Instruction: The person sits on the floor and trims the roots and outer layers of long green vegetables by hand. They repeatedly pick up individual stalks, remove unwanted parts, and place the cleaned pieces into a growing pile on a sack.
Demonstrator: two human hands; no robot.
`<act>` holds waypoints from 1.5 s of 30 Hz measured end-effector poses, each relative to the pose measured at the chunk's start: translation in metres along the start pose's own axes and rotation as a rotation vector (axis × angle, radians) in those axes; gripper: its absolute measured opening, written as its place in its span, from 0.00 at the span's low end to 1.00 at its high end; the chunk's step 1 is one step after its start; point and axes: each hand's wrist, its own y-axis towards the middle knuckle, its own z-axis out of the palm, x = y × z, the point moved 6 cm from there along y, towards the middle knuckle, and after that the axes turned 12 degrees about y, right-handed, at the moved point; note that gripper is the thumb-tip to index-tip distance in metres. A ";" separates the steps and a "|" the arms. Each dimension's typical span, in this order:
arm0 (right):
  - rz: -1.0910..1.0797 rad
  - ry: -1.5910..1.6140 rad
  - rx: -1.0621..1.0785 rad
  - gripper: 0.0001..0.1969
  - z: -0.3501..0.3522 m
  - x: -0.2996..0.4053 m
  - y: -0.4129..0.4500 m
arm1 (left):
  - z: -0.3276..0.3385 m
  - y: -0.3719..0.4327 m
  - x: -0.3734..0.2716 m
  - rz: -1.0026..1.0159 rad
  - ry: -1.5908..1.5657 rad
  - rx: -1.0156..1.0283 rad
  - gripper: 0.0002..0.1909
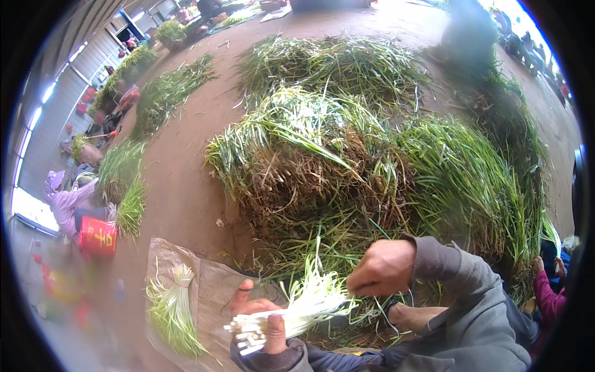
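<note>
My left hand (267, 321) grips a bundle of trimmed allium greens (307, 302). Its white stem ends point left past my thumb, and its pale green leaves spread to the right. At the leaf end, my right hand (383, 269) is curled with its knuckles up. The fingertips are turned away, so whether they pinch any leaves cannot be seen. To the left, a finished-looking bundle (179, 309), bound near its white end, lies on a brown sheet (209, 283). Beyond my hands rises a heap of untrimmed greens (297, 158) with brown roots facing me.
More greens are piled at the back (334, 63) and along the right (465, 181). A bare foot (413, 318) is close to my right forearm. A person in a checked shirt (72, 204) sits far left by a red container (97, 237). A magenta sleeve (548, 295) shows at right.
</note>
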 end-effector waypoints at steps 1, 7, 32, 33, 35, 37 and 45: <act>-0.040 -0.010 0.085 0.05 0.009 0.002 0.003 | 0.000 -0.001 0.001 -0.018 0.025 -0.011 0.30; 0.027 -0.106 -0.222 0.23 -0.017 0.021 0.014 | 0.010 -0.019 -0.001 -0.199 -0.029 0.238 0.20; 0.292 -0.067 -0.996 0.14 -0.065 -0.248 0.002 | 0.043 -0.025 -0.004 -0.189 0.143 0.473 0.17; 0.351 0.035 -1.052 0.11 -0.073 -0.237 0.001 | 0.044 -0.026 -0.002 -0.197 0.160 0.477 0.18; 0.275 0.293 -1.244 0.10 -0.103 -0.200 -0.007 | 0.044 -0.025 0.001 -0.195 0.107 0.455 0.21; 0.021 -0.055 -1.391 0.12 -0.143 -0.127 -0.030 | 0.041 -0.022 0.007 -0.218 0.180 0.433 0.24; -0.194 -0.284 -0.865 0.06 -0.138 0.026 -0.089 | 0.037 -0.020 -0.001 -0.094 0.111 0.395 0.21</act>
